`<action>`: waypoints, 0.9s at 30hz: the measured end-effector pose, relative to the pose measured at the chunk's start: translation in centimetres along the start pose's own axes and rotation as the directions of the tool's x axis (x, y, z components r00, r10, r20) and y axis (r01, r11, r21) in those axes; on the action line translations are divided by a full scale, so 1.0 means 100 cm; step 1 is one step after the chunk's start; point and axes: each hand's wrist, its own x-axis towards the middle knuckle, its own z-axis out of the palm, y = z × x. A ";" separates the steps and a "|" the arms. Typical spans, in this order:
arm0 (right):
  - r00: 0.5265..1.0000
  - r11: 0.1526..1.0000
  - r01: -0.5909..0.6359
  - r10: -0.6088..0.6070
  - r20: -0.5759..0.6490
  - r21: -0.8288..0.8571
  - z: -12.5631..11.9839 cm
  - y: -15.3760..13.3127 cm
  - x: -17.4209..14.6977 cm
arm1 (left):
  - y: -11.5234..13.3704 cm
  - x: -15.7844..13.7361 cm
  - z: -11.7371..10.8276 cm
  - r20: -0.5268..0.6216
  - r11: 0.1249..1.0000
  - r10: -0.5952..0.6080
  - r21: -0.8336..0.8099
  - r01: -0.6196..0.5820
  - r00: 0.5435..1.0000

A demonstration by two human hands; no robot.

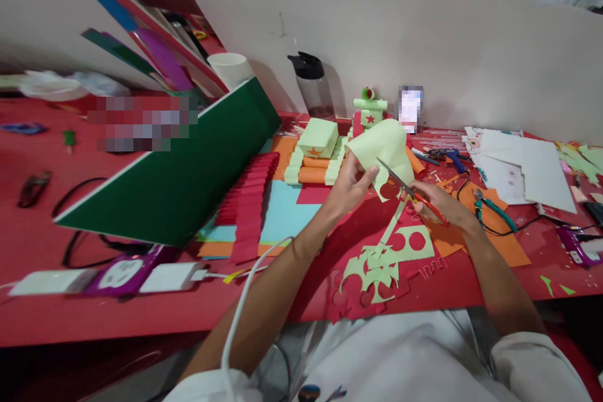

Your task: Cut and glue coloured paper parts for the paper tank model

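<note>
My left hand (pixel 353 181) pinches the edge of a light green paper sheet (pixel 384 144), which curls up above the table. In my right hand (pixel 436 201) is a pair of scissors (pixel 426 202) with red handles, its blades lying across the lower part of the sheet. A round hole shows in the sheet near the blades. Below the hands lie light green paper scraps (pixel 377 270) with round holes, on top of red paper scraps (pixel 346 301). Behind my left hand stands a paper model (pixel 315 144) of light green and orange pieces.
A dark green board (pixel 174 182) leans at the left, beside red pleated paper (pixel 247 207). At the back stand a bottle (pixel 313 88) and a phone (pixel 411 110). Green-handled pliers (pixel 494 210), a blue glue gun (pixel 455 160) and white cards (pixel 541 163) lie right. A white cable (pixel 240 308) crosses my left arm.
</note>
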 end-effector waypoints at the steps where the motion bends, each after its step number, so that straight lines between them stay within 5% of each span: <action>1: 1.000 1.000 0.001 -0.001 -0.005 0.002 0.001 0.000 0.000 | 0.000 0.000 -0.001 0.004 1.000 -0.004 -0.002 0.004 1.000; 9: 0.999 0.998 -0.013 0.016 -0.041 0.060 0.006 -0.011 0.003 | 0.000 0.000 -0.001 0.015 1.000 -0.008 -0.007 0.008 1.000; 27: 1.000 0.994 0.017 -0.015 0.022 -0.106 -0.002 0.001 0.001 | 0.003 0.002 -0.001 0.060 0.999 0.010 -0.041 -0.007 0.998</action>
